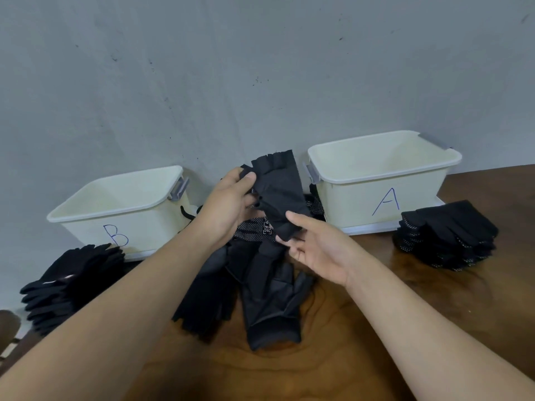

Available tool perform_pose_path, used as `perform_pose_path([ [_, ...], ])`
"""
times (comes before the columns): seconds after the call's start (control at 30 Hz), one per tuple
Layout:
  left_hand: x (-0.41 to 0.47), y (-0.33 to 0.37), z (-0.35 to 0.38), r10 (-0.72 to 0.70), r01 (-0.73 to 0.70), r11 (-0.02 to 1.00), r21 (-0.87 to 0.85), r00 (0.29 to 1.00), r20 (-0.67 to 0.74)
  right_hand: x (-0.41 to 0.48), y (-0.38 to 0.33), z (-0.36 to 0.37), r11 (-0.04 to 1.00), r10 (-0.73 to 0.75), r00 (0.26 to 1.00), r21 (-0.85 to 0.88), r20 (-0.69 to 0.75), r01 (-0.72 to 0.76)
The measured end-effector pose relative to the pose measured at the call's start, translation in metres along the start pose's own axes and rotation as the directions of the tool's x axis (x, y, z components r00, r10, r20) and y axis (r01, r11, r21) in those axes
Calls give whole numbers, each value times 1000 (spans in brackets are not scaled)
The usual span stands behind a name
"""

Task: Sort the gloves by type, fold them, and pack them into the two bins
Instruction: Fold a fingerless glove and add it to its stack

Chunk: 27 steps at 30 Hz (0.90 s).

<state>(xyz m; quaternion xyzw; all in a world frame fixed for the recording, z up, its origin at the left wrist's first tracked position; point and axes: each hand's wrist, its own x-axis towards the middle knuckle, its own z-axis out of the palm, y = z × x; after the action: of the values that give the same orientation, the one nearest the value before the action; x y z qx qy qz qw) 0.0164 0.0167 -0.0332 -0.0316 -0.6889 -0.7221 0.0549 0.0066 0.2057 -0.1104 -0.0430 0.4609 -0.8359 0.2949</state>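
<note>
Both hands are gripping one black fingerless fabric glove, which is being held up above the middle of the table between the two bins: the left hand is pinching its upper left edge just below the cut-off finger openings, thumb on the front, while the right hand is pinching its lower end between thumb and fingertips. Nearest to the viewer, the brown polished wooden table is showing its grain. On it, under the hands, a loose pile of black gloves is lying, with a white-dotted one partly showing at its far side. At the near left edge of the table, a stack of plain black full-finger gloves is sitting just in front of the cream plastic bin marked B. On the right, a stack of black gloves with white grip dots is resting just beside the cream plastic bin marked A. Both bins are standing against the grey scuffed wall, and no gloves are showing inside either.
</note>
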Motion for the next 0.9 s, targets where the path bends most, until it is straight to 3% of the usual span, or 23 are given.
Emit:
perform_pose_path([
  [0.07,0,-6,-4,-3,2,998,70,1000,16,2,-8,-4,998,-49,997,46,-61,51],
  [0.13,-1,-14,-14,-38,33,967,254,999,16,3,-14,-7,986,-135,980,76,-144,147],
  [0.23,-11,-28,-28,-82,50,824,565,996,33,1,-21,-9,952,-277,939,76,-204,297],
  [0.33,-24,-42,-40,-93,-58,624,780,985,148,0,-24,-9,926,-345,913,83,-216,369],
  [0.4,-31,-47,-42,-195,-138,442,886,950,245,1,-21,-9,930,-342,915,63,-212,362],
  [0.5,-31,-57,-45,-238,-249,227,942,923,301,3,-17,-8,938,-337,919,11,-206,347],
  [0.57,-29,-55,-45,-162,-269,225,937,937,308,3,-17,-7,937,-345,919,-10,-191,350],
  [0.73,-19,-17,-59,53,-160,386,909,987,151,0,-15,-6,940,-341,928,-27,-148,341],
  [0.8,-13,-2,-71,77,-109,359,927,993,87,0,-14,-4,941,-339,930,-52,-140,335],
  [0.9,-14,5,-84,38,-46,217,975,999,38,0,-14,-3,927,-351,931,-177,-101,330],
])
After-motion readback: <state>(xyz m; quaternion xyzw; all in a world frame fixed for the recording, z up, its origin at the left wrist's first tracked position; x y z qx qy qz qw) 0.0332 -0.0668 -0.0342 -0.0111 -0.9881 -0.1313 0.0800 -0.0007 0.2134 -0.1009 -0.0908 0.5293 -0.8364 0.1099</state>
